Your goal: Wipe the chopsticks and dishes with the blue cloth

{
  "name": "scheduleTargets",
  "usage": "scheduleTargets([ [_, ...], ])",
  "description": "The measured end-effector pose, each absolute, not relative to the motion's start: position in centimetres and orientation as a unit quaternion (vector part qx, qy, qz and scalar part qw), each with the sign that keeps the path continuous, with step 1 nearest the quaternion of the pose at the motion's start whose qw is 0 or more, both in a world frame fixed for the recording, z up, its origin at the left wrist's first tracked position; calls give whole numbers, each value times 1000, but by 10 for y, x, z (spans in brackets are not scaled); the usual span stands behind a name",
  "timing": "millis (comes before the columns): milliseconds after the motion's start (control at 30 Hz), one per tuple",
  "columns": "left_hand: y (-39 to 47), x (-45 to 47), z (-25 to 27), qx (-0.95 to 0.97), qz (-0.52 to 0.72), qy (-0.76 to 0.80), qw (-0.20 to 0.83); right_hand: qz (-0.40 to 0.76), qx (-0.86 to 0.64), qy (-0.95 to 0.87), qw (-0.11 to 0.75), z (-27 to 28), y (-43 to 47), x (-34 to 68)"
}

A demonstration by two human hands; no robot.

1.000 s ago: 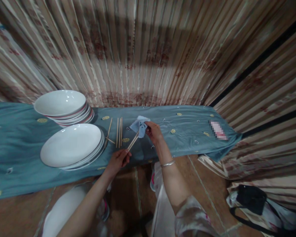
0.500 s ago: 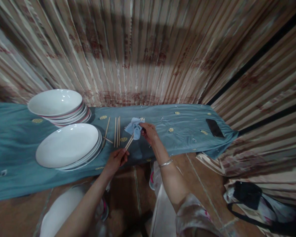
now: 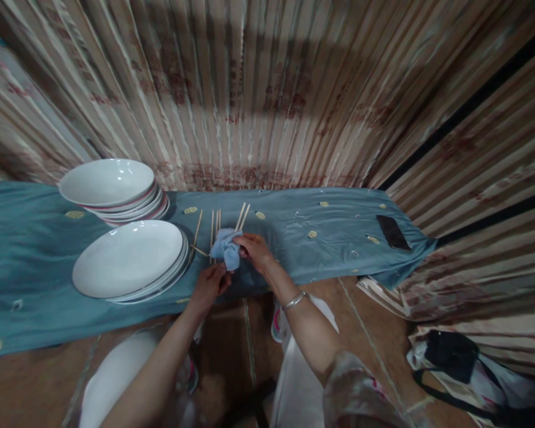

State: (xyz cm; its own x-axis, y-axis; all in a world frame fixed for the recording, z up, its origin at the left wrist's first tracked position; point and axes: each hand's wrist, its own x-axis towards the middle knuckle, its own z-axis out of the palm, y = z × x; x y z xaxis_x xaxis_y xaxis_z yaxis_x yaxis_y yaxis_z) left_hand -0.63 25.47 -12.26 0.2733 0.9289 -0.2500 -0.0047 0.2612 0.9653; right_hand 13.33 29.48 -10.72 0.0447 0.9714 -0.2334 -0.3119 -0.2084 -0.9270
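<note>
My left hand (image 3: 213, 282) is closed on the near ends of a pair of wooden chopsticks (image 3: 242, 217). Their far ends stick out beyond a light blue cloth (image 3: 226, 246). My right hand (image 3: 255, 249), with a silver bangle on its wrist, pinches that cloth around the chopsticks, close to the left hand. Just left of the cloth lie several loose chopsticks (image 3: 213, 221), partly covered by it. Another chopstick (image 3: 197, 230) leans at a slant beside the plates, with a short piece of one showing across it.
A stack of white oval plates (image 3: 129, 258) and, behind it, stacked white bowls (image 3: 109, 181) stand on the left of the green-blue tablecloth (image 3: 289, 261). A black phone (image 3: 393, 232) lies at the right end. Pleated curtains (image 3: 267, 89) hang behind; a dark bag (image 3: 452, 356) is at lower right.
My right hand has slid the cloth down the chopsticks toward my left hand, baring their far ends. The view has shifted slightly.
</note>
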Motion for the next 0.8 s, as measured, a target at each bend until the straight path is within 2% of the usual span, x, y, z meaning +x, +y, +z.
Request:
scheduleTargets([
  [800, 258, -10, -125, 472, 396, 494, 613, 620, -503, -350, 491, -112, 284, 114],
])
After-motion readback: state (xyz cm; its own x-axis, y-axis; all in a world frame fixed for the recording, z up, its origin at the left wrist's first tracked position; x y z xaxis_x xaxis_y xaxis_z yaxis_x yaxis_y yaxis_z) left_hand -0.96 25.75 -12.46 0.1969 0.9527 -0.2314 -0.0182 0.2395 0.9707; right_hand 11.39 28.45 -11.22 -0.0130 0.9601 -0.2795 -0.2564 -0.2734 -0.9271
